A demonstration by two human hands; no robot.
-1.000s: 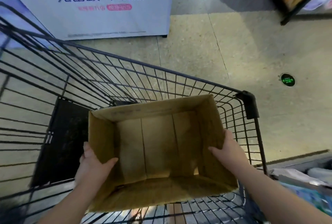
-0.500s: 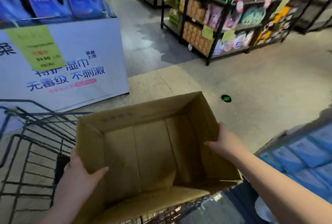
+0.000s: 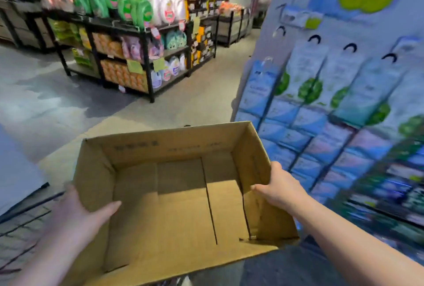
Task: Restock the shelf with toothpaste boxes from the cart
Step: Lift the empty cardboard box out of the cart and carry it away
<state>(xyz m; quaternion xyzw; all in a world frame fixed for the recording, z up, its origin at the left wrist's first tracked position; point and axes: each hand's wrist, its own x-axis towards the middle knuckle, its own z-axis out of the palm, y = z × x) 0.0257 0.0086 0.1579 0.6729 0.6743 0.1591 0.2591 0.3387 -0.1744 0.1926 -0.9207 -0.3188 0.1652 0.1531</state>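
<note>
Grey floor (image 3: 195, 102): speckled stone that fills the middle of my view, between the stands.
Display stand (image 3: 270, 40): tall and blue, on my right, close beside the carton. Packs (image 3: 307, 79) in pale blue and white with green spots hang on it in rows. They are too blurred for me to tell whether they are toothpaste.
Black racks (image 3: 149, 72): across the aisle, well apart from me, stacked with green, pink and orange goods.
Cardboard box (image 3: 179, 205): brown, open at the top, held up in front of me at a slight tilt. Inside I see only its bare bottom flaps.
Cart (image 3: 20, 223): a patch of dark wire at my lower left, just beside the box's left wall.
Left hand (image 3: 78, 214): grips the box's left wall, thumb lying inside; its fingers on the outside are hidden.
Right hand (image 3: 278, 190): clamps the right wall, thumb inside and fingers wrapped over the outer face.
</note>
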